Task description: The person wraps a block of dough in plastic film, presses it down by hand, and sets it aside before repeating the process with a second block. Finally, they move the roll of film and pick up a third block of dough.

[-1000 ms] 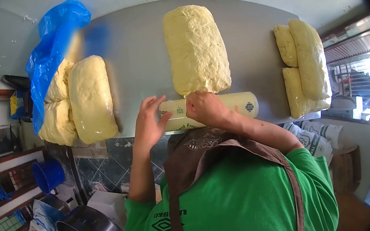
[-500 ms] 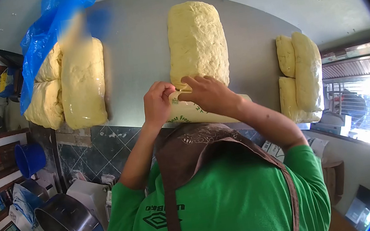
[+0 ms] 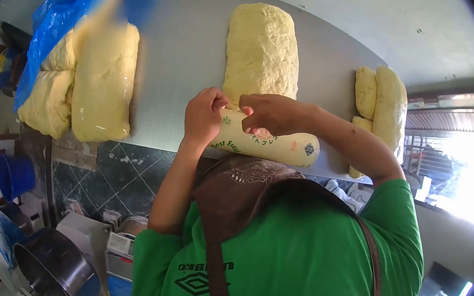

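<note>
A large slab of pale yellow dough (image 3: 263, 51) lies on the steel tabletop in front of me. Between the slab and my apron rests a roll of plastic wrap (image 3: 284, 144) with green printing. My left hand (image 3: 204, 117) has its fingers pinched together on the film at the roll's left end, close to the dough. Over the roll's middle, my right hand (image 3: 277, 113) is closed with curled fingers on the film edge. The clear film between the fingers is hard to see.
Wrapped dough slabs (image 3: 103, 85) sit at the left under a blue plastic sheet (image 3: 62, 21). More dough blocks (image 3: 390, 104) stand on the right. A steel mixer bowl (image 3: 56, 273) and a blue bucket (image 3: 16, 176) are at the lower left.
My head view has turned a little, so the table appears tilted. My right hand has drawn its fingers in and shifted slightly right along the roll, showing more of its print.
</note>
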Tool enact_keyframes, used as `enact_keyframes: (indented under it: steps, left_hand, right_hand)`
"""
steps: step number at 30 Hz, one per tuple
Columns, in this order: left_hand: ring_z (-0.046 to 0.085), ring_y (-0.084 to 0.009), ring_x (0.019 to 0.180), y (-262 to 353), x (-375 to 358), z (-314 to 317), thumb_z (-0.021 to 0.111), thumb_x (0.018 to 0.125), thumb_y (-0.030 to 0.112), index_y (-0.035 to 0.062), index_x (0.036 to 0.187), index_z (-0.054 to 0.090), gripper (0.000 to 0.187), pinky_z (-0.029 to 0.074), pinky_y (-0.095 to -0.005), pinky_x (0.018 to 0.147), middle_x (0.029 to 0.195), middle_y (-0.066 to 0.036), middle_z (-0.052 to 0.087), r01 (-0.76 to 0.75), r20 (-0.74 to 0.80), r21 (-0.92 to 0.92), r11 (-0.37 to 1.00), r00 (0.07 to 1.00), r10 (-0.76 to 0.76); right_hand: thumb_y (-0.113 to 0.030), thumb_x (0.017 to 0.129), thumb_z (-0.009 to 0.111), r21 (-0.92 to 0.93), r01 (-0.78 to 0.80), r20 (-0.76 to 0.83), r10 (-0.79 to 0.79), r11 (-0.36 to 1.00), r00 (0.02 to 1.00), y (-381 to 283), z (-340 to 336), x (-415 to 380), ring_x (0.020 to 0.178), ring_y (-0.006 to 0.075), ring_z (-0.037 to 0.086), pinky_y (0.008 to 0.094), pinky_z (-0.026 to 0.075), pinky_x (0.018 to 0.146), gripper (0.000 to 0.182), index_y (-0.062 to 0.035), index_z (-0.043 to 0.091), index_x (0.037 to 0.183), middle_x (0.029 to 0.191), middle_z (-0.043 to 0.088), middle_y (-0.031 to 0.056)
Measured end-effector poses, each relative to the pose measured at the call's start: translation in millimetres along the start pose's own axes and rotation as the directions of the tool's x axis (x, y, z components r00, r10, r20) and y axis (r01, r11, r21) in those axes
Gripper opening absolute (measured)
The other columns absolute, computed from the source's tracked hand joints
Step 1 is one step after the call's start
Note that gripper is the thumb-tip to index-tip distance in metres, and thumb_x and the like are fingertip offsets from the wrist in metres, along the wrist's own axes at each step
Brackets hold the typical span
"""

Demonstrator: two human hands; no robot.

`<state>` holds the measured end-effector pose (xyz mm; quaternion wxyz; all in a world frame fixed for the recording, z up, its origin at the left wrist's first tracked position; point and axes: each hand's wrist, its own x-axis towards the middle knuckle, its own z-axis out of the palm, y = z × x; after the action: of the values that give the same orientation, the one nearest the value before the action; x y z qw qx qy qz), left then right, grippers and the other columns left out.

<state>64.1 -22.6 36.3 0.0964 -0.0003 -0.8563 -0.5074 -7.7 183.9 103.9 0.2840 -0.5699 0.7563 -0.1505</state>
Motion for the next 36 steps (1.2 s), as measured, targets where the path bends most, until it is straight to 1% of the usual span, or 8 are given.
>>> enact_keyframes:
  steps: [5,9,18,21,24,27,30,36]
  left_hand:
    - [0.068,-0.0272,0.076,-2,1,1,0.056,0.084,-0.011,-0.0007,0.087,0.064,0.013,0.055,-0.0361,0.071,0.082,-0.014,0.068,0.002,0.004,-0.030,1.000,1.000,-0.002]
    - [0.069,-0.0267,0.074,-2,3,4,0.058,0.084,-0.010,-0.0008,0.087,0.064,0.011,0.055,-0.0360,0.069,0.081,-0.014,0.069,-0.029,-0.032,-0.015,0.999,0.999,0.029]
    - [0.070,-0.0286,0.075,0,5,3,0.062,0.086,-0.007,0.0012,0.086,0.063,0.008,0.054,-0.0381,0.067,0.082,-0.013,0.069,0.001,-0.001,0.001,1.000,1.000,-0.001]
    - [0.069,-0.0288,0.075,2,5,3,0.063,0.087,-0.005,0.0011,0.086,0.063,0.006,0.054,-0.0381,0.067,0.082,-0.013,0.069,-0.004,0.004,0.020,1.000,1.000,0.004]
    - [0.069,-0.0289,0.074,1,5,3,0.064,0.087,-0.004,0.0012,0.086,0.063,0.005,0.054,-0.0382,0.066,0.082,-0.013,0.069,-0.002,-0.001,0.028,1.000,1.000,0.002]
    - [0.069,-0.0287,0.074,0,5,5,0.064,0.087,-0.003,0.0010,0.086,0.063,0.005,0.054,-0.0383,0.066,0.082,-0.013,0.069,0.004,-0.005,0.017,1.000,1.000,-0.004]
    - [0.069,-0.0283,0.074,2,5,3,0.064,0.087,-0.003,0.0008,0.086,0.063,0.004,0.054,-0.0383,0.066,0.082,-0.013,0.069,0.009,-0.003,0.029,1.000,1.000,-0.009]
    - [0.070,-0.0245,0.072,-4,4,4,0.065,0.090,0.000,-0.0006,0.088,0.065,0.002,0.055,-0.0348,0.067,0.081,-0.012,0.069,-0.001,-0.013,0.014,1.000,1.000,0.002]
  right_hand:
    - [-0.007,0.077,0.073,0.340,-0.112,-0.172,0.179,0.934,0.969,-10,22,-20,0.109,0.0282,0.058,0.0417,0.050,0.091,0.025,-0.0126,0.064,0.100,0.117,0.053,0.0097]
    - [-0.009,0.067,0.080,0.026,-0.217,-0.584,0.191,0.976,0.789,-51,61,-23,0.105,0.0340,0.061,0.0421,0.053,0.092,0.046,-0.0033,0.057,0.107,0.118,0.059,0.0151]
    - [-0.012,0.071,0.075,0.187,-0.259,-0.689,0.314,0.948,0.653,-56,82,-22,0.112,0.0341,0.062,0.0432,0.053,0.093,0.042,-0.0043,0.057,0.108,0.117,0.062,0.0145]
    - [-0.013,0.072,0.076,0.448,-0.303,-0.547,0.526,0.841,0.652,-48,82,-30,0.112,0.0336,0.063,0.0431,0.053,0.092,0.044,-0.0042,0.057,0.111,0.119,0.063,0.0154]
    - [-0.014,0.075,0.076,0.216,-0.252,-0.691,0.330,0.943,0.643,-57,80,-29,0.106,0.0352,0.066,0.0430,0.055,0.089,0.044,-0.0041,0.056,0.114,0.115,0.065,0.0163]
    - [-0.011,0.075,0.079,0.370,-0.273,-0.637,0.456,0.888,0.621,-48,84,-30,0.101,0.0351,0.070,0.0406,0.057,0.088,0.048,-0.0019,0.058,0.117,0.108,0.070,0.0163]
    - [-0.010,0.075,0.079,0.216,-0.244,-0.714,0.323,0.945,0.621,-60,75,-31,0.098,0.0345,0.071,0.0396,0.058,0.087,0.049,-0.0017,0.058,0.119,0.105,0.070,0.0166]
    - [-0.015,0.077,0.076,0.330,-0.248,-0.673,0.411,0.911,0.615,-54,78,-33,0.094,0.0352,0.069,0.0428,0.057,0.082,0.047,-0.0035,0.055,0.118,0.104,0.068,0.0151]
